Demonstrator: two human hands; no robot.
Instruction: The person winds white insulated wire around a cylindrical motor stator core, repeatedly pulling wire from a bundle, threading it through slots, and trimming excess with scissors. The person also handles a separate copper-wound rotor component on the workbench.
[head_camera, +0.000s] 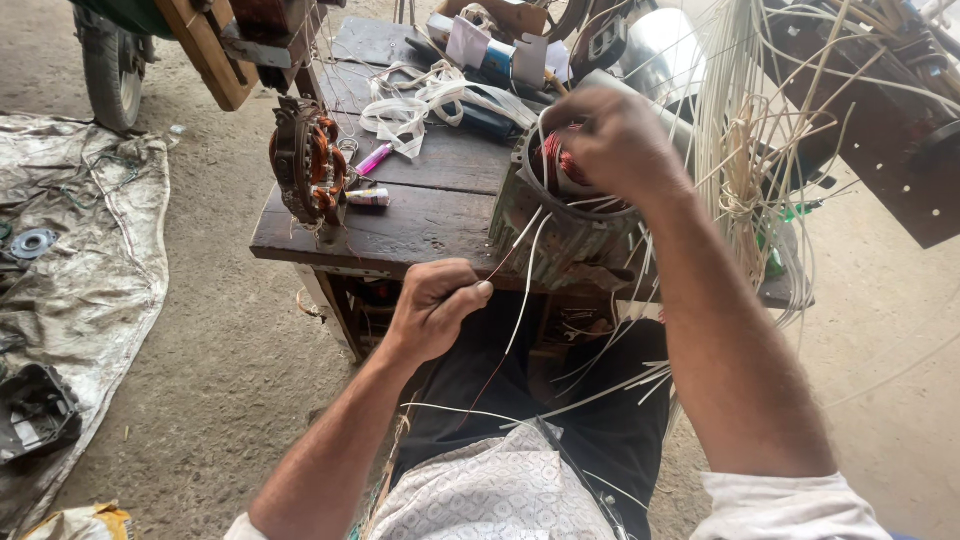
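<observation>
motor housing (560, 240) on the surface (420, 215), red copper windings (562, 158) inside. left hand (432, 308) fingers (470, 295) pinched on a thin wire (505, 262); right hand (612, 140) fingers curled into the windings.

1. A low, dark, weathered wooden plank table (420, 215) stands on bare grey dusty ground (230, 370).
2. On its right part sits a round grey-green metal motor housing with reddish copper windings (560, 235); thin white sleeves hang from it over the front edge.
3. At the left edge stands a second, rusty brown wound stator ring (308, 162), upright.
4. Just beside it lie a pink pen-shaped marker (374, 158) and a small white tube (367, 198).
5. Farther back lies a loose tangle of flat white tape (430, 100), with white paper scraps (468, 42) behind.
6. On the ground to the left, a crumpled grey tarpaulin sheet (95, 270) carries a round bluish metal disc (32, 243).
</observation>
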